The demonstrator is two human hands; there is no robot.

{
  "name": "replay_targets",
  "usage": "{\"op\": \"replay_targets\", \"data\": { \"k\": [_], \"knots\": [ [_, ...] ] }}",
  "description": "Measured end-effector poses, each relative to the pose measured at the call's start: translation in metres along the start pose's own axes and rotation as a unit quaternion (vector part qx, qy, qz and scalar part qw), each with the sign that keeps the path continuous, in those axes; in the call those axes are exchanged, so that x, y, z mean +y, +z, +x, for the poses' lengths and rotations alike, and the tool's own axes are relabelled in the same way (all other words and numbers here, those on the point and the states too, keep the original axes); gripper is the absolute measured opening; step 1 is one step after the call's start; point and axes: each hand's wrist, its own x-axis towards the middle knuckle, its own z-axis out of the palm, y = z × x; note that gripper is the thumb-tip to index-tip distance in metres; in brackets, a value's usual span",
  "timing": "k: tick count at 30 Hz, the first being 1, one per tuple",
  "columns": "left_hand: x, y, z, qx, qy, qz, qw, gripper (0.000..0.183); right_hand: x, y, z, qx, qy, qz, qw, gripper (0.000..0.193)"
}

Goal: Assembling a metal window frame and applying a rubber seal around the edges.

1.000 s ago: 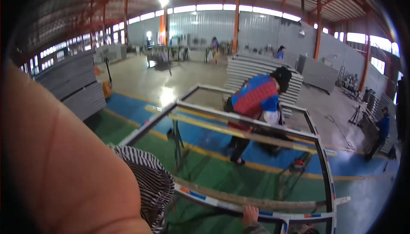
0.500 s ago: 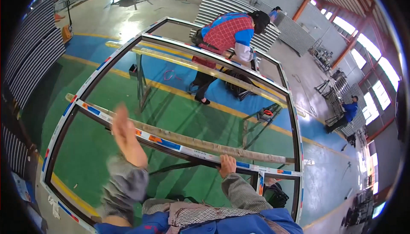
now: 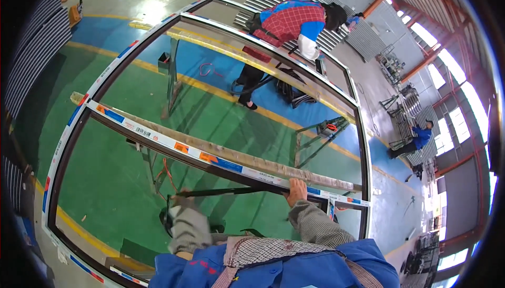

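Note:
A large window frame (image 3: 138, 125), its white faces covered with printed film and blue, red and orange patches, lies across padded supports in front of me. My right hand (image 3: 297, 192) is closed over its near crossbar, close to the short upright on the right. Lower and to the left, my left hand (image 3: 182, 199) is inside the frame's near opening, below the crossbar. It is smeared by motion, and its fingers are mostly hidden by the sleeve. Beside it runs a thin dark bar (image 3: 226, 191); whether the hand touches this bar I cannot tell.
Under the frame run a worn padded beam (image 3: 236, 165) and a yellow-wrapped beam (image 3: 210, 44) on trestles. A co-worker in a red checked garment (image 3: 289, 24) bends over the far end. Another person in blue (image 3: 421, 136) stands far right. Stacked metal profiles (image 3: 39, 46) stand left.
My left hand has dropped from above the crossbar to below it, near my body. My right hand still grips the crossbar. The view has shifted, and the frame appears slightly higher.

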Motion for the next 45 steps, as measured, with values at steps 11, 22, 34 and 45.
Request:
{"op": "replay_targets", "data": {
  "k": [11, 22, 34, 45],
  "knots": [
    [0.227, 0.08, -0.055, -0.19, -0.331, -0.135, 0.915, 0.036, -0.246, -0.071, 0.053, 0.018, -0.267, 0.189, 0.945, 0.058],
    [0.231, 0.197, -0.27, -0.163, -0.121, 0.267, 0.942, 0.035, -0.543, -0.023, 0.116, -0.444, -0.307, 0.108, 0.835, 0.061],
    [0.342, 0.127, -0.145, -0.175, 0.382, 0.743, 0.521, 0.029, -0.515, -0.224, 0.155, -0.447, -0.303, 0.514, 0.666, 0.036],
    [0.429, 0.316, -0.168, -0.15, 0.481, 0.535, 0.678, 0.024, -0.522, -0.115, 0.209, -0.216, -0.167, 0.478, 0.835, 0.031]
  ]
}}
